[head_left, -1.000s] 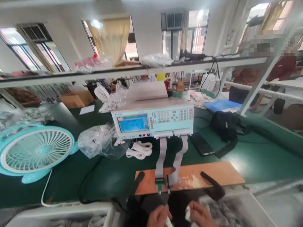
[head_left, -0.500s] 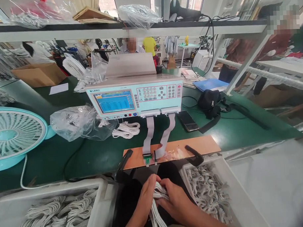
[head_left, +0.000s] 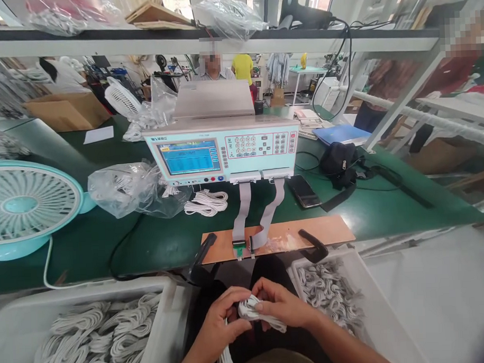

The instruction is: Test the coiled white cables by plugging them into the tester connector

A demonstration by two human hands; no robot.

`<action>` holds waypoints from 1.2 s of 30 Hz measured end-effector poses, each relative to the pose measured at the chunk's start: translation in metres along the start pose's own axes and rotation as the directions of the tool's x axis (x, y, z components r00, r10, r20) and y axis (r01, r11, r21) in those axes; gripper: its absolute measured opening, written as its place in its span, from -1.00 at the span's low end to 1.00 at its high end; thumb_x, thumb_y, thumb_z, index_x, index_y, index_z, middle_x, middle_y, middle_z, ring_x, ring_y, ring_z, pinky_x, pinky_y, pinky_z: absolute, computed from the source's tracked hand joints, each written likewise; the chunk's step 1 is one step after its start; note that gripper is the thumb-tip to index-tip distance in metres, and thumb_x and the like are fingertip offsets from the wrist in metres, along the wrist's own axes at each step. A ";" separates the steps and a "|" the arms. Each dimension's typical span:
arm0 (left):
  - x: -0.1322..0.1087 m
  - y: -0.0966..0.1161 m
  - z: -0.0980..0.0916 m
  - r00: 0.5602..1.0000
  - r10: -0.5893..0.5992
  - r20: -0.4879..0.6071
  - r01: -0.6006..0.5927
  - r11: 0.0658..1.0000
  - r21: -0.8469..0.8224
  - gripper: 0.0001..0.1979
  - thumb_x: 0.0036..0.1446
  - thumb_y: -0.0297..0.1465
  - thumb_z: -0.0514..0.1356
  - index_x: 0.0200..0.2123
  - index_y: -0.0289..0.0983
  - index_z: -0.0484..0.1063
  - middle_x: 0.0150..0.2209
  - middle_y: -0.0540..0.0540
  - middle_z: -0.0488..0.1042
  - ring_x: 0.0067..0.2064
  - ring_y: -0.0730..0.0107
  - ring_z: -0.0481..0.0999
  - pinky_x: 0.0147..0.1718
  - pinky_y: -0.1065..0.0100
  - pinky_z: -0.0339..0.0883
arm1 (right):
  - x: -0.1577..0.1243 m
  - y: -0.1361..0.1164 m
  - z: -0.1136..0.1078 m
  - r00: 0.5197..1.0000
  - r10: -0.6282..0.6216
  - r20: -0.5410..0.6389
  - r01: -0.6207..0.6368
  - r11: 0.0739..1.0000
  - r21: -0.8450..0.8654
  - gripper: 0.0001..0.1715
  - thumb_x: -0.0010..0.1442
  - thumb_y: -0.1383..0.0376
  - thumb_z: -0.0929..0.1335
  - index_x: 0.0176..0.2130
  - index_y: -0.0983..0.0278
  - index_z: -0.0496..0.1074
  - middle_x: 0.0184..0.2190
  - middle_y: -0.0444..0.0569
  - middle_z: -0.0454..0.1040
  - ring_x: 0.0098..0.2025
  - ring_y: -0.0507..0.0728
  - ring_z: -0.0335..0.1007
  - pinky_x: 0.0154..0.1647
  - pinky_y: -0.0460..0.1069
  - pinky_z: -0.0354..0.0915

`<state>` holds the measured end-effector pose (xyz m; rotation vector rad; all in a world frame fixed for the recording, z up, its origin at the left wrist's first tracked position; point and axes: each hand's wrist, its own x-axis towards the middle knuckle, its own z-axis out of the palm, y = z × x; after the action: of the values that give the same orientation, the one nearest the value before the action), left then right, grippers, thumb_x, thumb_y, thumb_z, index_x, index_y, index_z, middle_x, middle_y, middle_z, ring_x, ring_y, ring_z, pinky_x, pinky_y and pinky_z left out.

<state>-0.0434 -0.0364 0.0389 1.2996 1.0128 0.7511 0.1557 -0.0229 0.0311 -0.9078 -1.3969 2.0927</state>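
A bundle of coiled white cable [head_left: 249,308] is held low over my lap, in front of the bench edge. My right hand [head_left: 284,303] is closed on it, thumb pressed across the strands. Curled around the bundle's left end is my left hand [head_left: 220,321], its thumb and fingers bent against the coil. More white strands [head_left: 226,359] hang down below my left wrist. Just beyond the hands, two small connector boards [head_left: 239,250] sit at the edge of an orange-brown board [head_left: 331,232], joined by grey ribbon cables [head_left: 242,210] to a tester with a lit screen [head_left: 191,158].
Bins of bundled cables stand on both sides, a left bin [head_left: 167,306] and a right bin [head_left: 372,283]. Black clamps [head_left: 313,246] grip the board. On the green bench are a phone [head_left: 305,191], a turquoise fan [head_left: 32,204], a plastic bag [head_left: 123,191] and a cable coil [head_left: 206,203].
My hands have drawn slightly apart and the bundle has turned from hanging downward to lying more sideways. The view has shifted slightly. The tester's screen content looks different.
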 end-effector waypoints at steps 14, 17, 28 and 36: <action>0.033 -0.002 0.013 0.922 -0.104 -0.374 0.135 0.989 0.058 -0.77 -0.13 -0.24 0.24 -0.50 -0.33 0.48 -0.62 0.02 0.39 -0.66 0.53 0.25 -0.72 0.53 0.11 | 0.018 -0.003 0.015 0.768 -0.597 -0.232 0.027 0.393 -0.919 -0.83 0.15 0.40 0.16 -0.40 0.28 0.28 -0.48 -0.05 0.34 -0.39 0.09 0.19 -0.34 0.01 0.06; 0.039 -0.004 0.019 0.913 -0.153 -0.379 0.153 0.988 -0.029 -0.73 -0.13 -0.22 0.24 -0.54 -0.35 0.45 -0.71 0.07 0.30 -0.71 0.58 0.16 -0.75 0.53 0.05 | 0.024 -0.003 0.011 0.716 -0.596 -0.364 0.073 0.582 -0.810 -0.83 0.16 0.38 0.17 -0.42 0.26 0.28 -0.49 -0.10 0.32 -0.40 0.06 0.20 -0.34 -0.02 0.10; 0.037 -0.008 0.015 0.921 -0.050 -0.387 0.032 0.998 -0.052 -0.79 -0.11 -0.27 0.26 -0.49 -0.33 0.48 -0.55 0.00 0.45 -0.49 0.42 0.39 -0.48 0.48 0.28 | 0.015 -0.016 0.002 0.870 -0.446 -0.211 0.204 0.713 -0.671 -0.80 0.19 0.32 0.20 -0.35 0.27 0.38 -0.44 -0.11 0.33 -0.37 0.04 0.24 -0.33 -0.07 0.17; 0.043 -0.014 0.028 0.868 -0.133 -0.478 0.073 0.987 -0.143 -0.70 -0.10 -0.18 0.24 -0.46 -0.33 0.47 -0.66 0.07 0.36 -0.65 0.53 0.26 -0.70 0.51 0.15 | 0.027 -0.008 0.001 0.751 -0.439 -0.494 0.153 0.842 -0.517 -0.77 0.16 0.22 0.21 -0.48 0.26 0.28 -0.54 -0.16 0.22 -0.46 0.03 0.15 -0.41 -0.07 0.13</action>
<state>-0.0017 -0.0114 0.0170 0.9574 1.4046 1.0713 0.1371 -0.0021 0.0321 -1.2745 -1.5469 1.0868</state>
